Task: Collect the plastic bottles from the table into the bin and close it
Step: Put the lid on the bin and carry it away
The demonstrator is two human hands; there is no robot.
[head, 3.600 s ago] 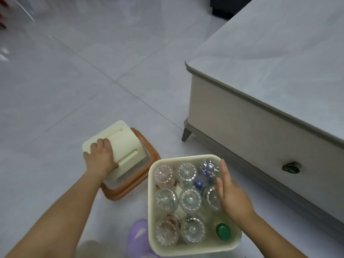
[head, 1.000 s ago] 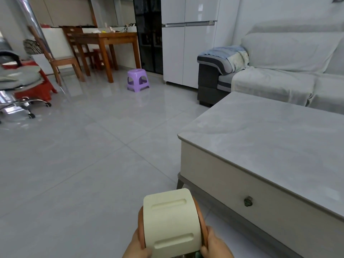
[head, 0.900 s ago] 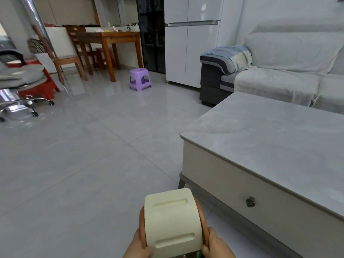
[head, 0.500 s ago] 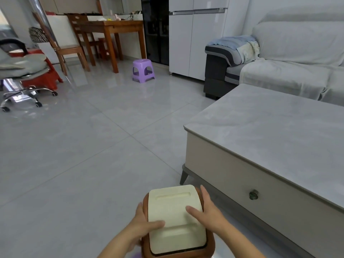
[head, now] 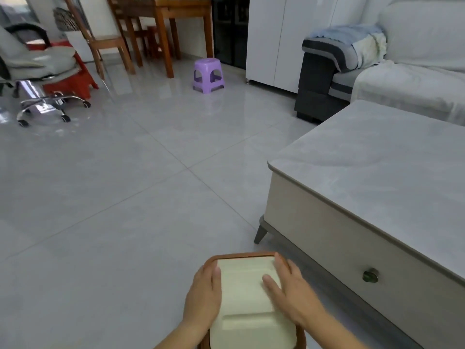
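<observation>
The bin lid, cream with a brown rim, lies flat at the bottom middle of the head view, covering the bin. The bin body and the plastic bottles are hidden under it. My left hand clasps the lid's left edge with the thumb on top. My right hand holds the right edge, its thumb lying across the cream panel. The grey-topped coffee table stands just to the right, with no bottles on the part in view.
The table's drawer front with a round knob is close to my right arm. Grey tiled floor stretches ahead. Farther off are a purple stool, an office chair, a wooden dining table and a sofa.
The lid, held tilted up facing me a second ago, now lies flat over the bin. My hands have moved from its lower corners to its two sides.
</observation>
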